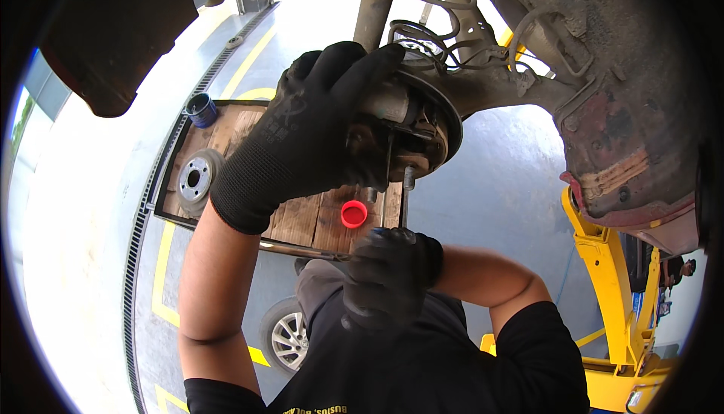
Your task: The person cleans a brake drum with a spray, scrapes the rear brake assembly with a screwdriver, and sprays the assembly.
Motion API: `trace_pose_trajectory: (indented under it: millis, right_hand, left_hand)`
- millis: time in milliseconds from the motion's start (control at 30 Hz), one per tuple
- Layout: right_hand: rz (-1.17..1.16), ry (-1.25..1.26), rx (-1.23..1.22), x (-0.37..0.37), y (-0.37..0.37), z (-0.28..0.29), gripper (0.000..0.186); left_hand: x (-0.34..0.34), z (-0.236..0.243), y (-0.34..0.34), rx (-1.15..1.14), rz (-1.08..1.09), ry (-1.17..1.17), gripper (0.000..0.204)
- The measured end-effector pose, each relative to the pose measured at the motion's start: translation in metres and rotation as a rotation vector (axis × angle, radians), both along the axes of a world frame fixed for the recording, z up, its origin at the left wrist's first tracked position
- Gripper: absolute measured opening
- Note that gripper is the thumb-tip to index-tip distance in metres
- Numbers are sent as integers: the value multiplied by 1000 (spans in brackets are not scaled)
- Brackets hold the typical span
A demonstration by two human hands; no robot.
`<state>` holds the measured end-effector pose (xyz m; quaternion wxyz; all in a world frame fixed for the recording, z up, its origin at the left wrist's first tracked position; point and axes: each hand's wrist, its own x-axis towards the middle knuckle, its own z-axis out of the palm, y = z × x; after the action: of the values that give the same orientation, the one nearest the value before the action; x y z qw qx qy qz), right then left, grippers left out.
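Note:
A drum brake assembly hangs at the end of the axle, with its drum off and wheel studs pointing down. My left hand, in a black knit glove, curls over its left side; the thumb and some fingertips are hidden behind it. Below, my right hand, gloved too and slightly blurred, is closed around the handle of what looks like a screwdriver. Its thin shaft points up into the brake parts, where its tip cannot be made out.
A wooden-topped cart stands below, bearing a brake drum, a dark blue cup and a red cap. Overhead are a coil spring and the car's underbody. A yellow lift arm rises at right; another person is beyond.

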<state>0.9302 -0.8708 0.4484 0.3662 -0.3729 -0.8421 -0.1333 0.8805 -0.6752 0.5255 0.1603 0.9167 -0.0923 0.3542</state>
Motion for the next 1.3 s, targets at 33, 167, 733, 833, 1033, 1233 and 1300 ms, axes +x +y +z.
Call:
trace_pose_trajectory:
  millis: [33,167,733,833,1033,1233,1300]
  right_hand:
    - [6,25,5,-1,0,4,41]
    - [19,-30,185,-2,3,9,30]
    - [-28,7,70,0,-1,-8,32]
    - [-9,-21,79,3,1,-14,33]
    - [33,-142,55,4,-3,-3,29]
    - [89,7,-194,-27,-18,-15,31]
    - [76,42,-270,-34,-20,-21,34]
  left_hand:
    - [0,0,2,0,-15,-10,103]
    - [2,-3,4,-17,-70,-35,104]
    - [0,-1,-1,-2,-6,-20,101]
    - [2,-3,0,16,-23,-52,101]
    - [3,-1,0,29,-29,-52,102]
    - [-6,8,6,-20,-103,3,108]
    - [0,1,5,-16,-102,-81,112]
